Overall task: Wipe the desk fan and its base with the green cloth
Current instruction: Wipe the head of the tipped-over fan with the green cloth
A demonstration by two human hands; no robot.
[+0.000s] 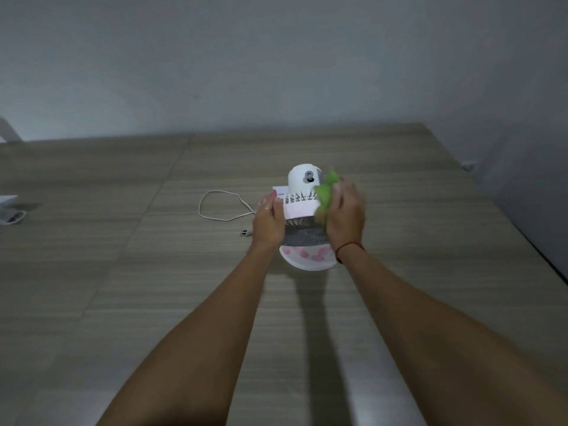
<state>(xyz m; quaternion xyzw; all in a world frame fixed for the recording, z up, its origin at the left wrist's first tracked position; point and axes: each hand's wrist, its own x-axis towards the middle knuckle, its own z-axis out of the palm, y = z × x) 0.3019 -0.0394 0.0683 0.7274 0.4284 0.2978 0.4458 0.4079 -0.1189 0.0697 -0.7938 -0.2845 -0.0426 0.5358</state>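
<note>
A small white desk fan (302, 207) stands on the wooden table, its motor housing at the back and its round base (307, 259), dotted with pink marks, nearest me. My left hand (268, 222) grips the left side of the fan's grille. My right hand (345, 215) presses the crumpled green cloth (325, 190) against the fan's right side; the hand and cloth are blurred. The grille's right part is hidden behind my right hand.
The fan's white cord (219, 207) loops on the table to the left, and its plug (246, 232) lies loose near my left wrist. A white object (9, 207) sits at the far left edge. The table's right edge (522, 235) runs diagonally beside a grey wall.
</note>
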